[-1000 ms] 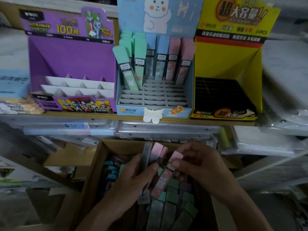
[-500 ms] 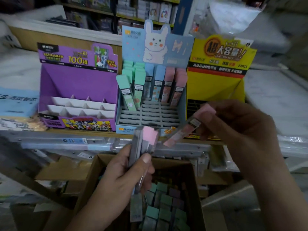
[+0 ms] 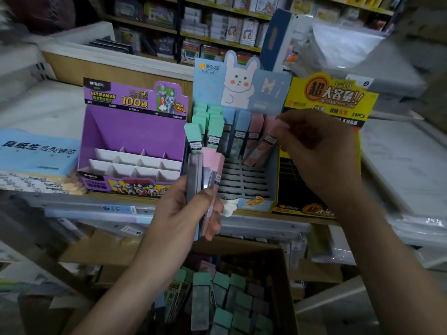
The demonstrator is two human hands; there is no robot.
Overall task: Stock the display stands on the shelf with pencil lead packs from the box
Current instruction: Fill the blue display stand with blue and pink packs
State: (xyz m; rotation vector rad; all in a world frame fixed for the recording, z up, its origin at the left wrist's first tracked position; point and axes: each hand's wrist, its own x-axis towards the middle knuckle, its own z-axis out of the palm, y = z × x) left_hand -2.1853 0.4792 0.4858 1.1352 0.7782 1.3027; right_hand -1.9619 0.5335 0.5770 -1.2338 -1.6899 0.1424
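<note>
Judging by how the stands are filled, the task can be placed at an early-to-middle stage. Only the middle stand (image 3: 268,93), the blue one with the rabbit card, has been partly stocked: green, blue and pink packs are seen upright in its back rows, while the grid of slots at its front is bare. No packs are seen in the white dividers of the purple stand (image 3: 130,131) on its left, nor in the dark slots of the yellow stand (image 3: 326,97) on its right. A great many packs (image 3: 200,293) are heaped in the cardboard box (image 3: 289,293) below the shelf (image 3: 285,216), so most of the stocking is judged to be left.

A pink pack (image 3: 261,151) is pinched near its capped upper end by the right hand (image 3: 321,151), whose thumb and fingertips are closed together on it. The pack is held tilted, its lower end pointing down at the right side of the middle stand, just in front of the pink packs standing there. Whether its foot has entered a slot cannot be told.

A small bundle of packs (image 3: 208,170), pink-capped with grey ones beside, is gripped upright in the left hand (image 3: 183,213), with the thumb pressed across the front and the fingers wrapped behind. It is held in front of the stand's left edge, above the box.
</note>
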